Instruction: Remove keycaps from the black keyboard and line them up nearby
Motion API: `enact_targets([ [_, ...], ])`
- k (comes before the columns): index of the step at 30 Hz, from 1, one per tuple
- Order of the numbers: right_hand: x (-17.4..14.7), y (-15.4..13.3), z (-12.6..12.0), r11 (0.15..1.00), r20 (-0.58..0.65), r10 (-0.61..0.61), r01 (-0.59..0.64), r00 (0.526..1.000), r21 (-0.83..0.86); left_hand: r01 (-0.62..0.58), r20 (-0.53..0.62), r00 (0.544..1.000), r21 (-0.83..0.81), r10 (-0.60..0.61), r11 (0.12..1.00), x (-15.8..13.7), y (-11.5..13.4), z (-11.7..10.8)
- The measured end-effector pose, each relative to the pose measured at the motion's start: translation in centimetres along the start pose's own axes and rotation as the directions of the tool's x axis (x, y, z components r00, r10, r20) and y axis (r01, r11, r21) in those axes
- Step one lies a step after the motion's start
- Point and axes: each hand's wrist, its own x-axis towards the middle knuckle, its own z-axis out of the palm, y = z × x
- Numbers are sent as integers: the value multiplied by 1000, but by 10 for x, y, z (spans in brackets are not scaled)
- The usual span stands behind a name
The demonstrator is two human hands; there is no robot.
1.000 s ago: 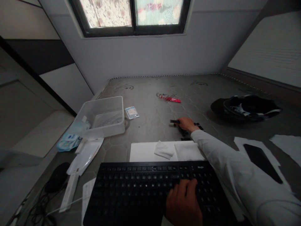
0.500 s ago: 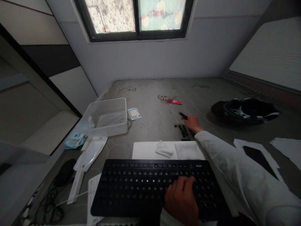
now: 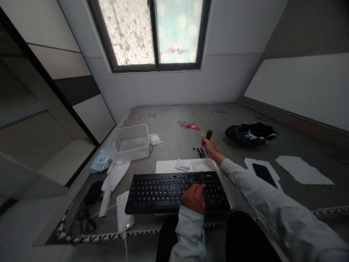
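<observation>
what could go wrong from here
The right hand holds a short black stick-like object near small black blocky pieces, so the wrist might scatter them. If dropped, the object could be hard to spot among them. The left hand is on the black rectangular keyboard and might nudge it or press keys.

The keyboard [image 3: 160, 194], long and black, lay crosswise, keys up. Beyond it sat small black pieces [image 3: 201, 153], loosely clustered. A short black stick [image 3: 209, 134] slanted upward from the right grip [image 3: 209, 145].

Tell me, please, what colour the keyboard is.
The keyboard is black, shown best in the head view.
</observation>
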Motion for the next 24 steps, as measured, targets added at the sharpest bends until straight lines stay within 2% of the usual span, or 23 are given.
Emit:
enact_targets([
  [2,-29,-14,7,983,44,32,-40,999,182,23,-46,999,17,-22,1000,-3,-1,-7],
  [5,-73,-27,15,917,120,72,-114,990,383,121,-136,985,109,-106,987,-7,-6,-22],
  [10,-124,-33,32,792,197,117,-211,973,573,292,-251,939,215,-236,932,-7,-15,-38],
  [16,-134,-30,54,704,213,166,-267,963,658,321,-246,936,298,-253,899,-6,-17,-29],
  [24,-139,-14,65,690,253,217,-331,943,643,362,-210,927,290,-310,886,-7,-19,-25],
])
